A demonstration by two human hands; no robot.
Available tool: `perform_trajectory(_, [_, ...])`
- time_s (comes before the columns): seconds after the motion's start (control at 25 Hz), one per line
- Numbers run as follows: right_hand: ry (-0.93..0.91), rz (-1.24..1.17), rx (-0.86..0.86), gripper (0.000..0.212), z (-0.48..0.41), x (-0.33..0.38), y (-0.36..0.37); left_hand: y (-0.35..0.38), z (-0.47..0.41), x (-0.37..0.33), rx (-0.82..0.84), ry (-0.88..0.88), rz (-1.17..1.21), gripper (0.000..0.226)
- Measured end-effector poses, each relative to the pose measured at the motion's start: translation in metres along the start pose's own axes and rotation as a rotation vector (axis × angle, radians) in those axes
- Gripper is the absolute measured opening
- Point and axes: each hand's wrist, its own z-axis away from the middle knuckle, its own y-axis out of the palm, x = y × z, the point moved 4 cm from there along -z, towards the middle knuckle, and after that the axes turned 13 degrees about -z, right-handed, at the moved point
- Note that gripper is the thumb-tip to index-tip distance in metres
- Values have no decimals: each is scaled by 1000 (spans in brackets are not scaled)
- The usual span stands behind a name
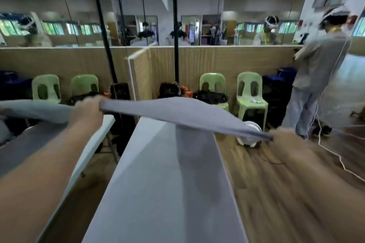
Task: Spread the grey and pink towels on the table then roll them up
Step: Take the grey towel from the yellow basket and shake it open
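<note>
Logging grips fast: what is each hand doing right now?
Left hand: closed on one end of the grey towel.
Right hand: blurred, at the towel's other end; apparently gripping it.

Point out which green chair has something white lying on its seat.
The rightmost green chair, nearest the standing person: small white items rest on its seat. The seats of the other three green chairs carry nothing white; dark bags cover part of them.

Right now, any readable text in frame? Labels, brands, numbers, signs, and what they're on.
None readable.
Grey towel, held taut between left hand and right hand: no tag or print visible.
White table: no markings.
Green chairs: no visible label.
Far wall panels: lit shapes, too blurred to read.
</note>
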Motion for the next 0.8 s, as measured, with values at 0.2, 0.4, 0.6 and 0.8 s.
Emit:
perform_trajectory(0.2, [-10, 141, 298, 11, 141, 8, 111, 141, 181, 104, 271, 117, -114, 49])
perform_trajectory(0.4, [-65, -22, 408, 15, 253, -5, 155, 165, 325, 174, 350, 110, -201, 58])
perform_trajectory(0.6, [-55, -103, 637, 60, 366, -38, 177, 150, 439, 189, 542, 132, -359, 58])
perform_trajectory(0.8, [-78, -325, 698, 75, 452, -61, 180, 132, 524, 173, 633, 136, -221, 60])
